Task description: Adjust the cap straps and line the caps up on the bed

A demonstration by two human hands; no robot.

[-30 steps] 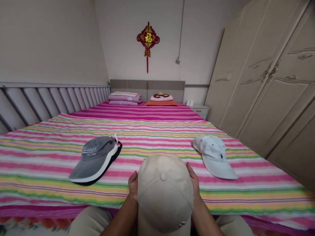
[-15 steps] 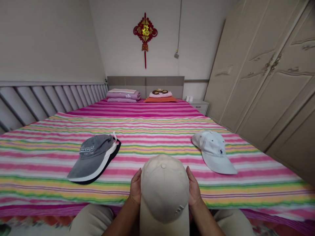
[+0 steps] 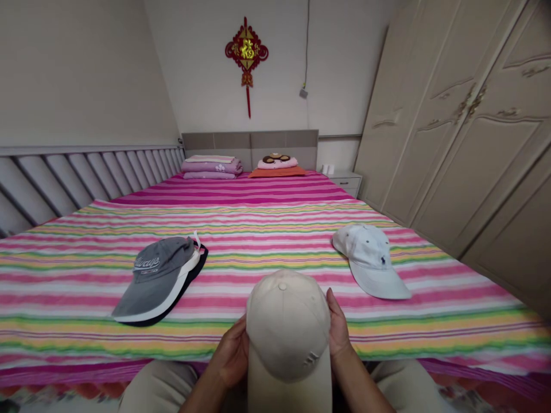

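Observation:
A beige baseball cap [image 3: 287,327] is held between my two hands at the bed's near edge, its brim pointing toward me. My left hand [image 3: 232,354] grips the cap's left side, with the fingers partly hidden behind it. On the opposite side, my right hand [image 3: 338,328] holds the cap with the thumb up along its edge. Left of my hands lies a grey cap [image 3: 157,278] with white lettering, stacked over a white and a black one whose brims stick out. To the right rests a white cap [image 3: 372,261] with a small dark logo.
A striped sheet [image 3: 267,241] covers the bed. Folded purple bedding [image 3: 213,167] and a pink pillow [image 3: 278,163] lie by the headboard [image 3: 284,140]. A slatted rail [image 3: 94,178] runs along the left; a wardrobe [image 3: 439,137] stands at right.
My left hand has slid lower and further left along the cap's side. The right hand keeps its hold. The view has shifted slightly.

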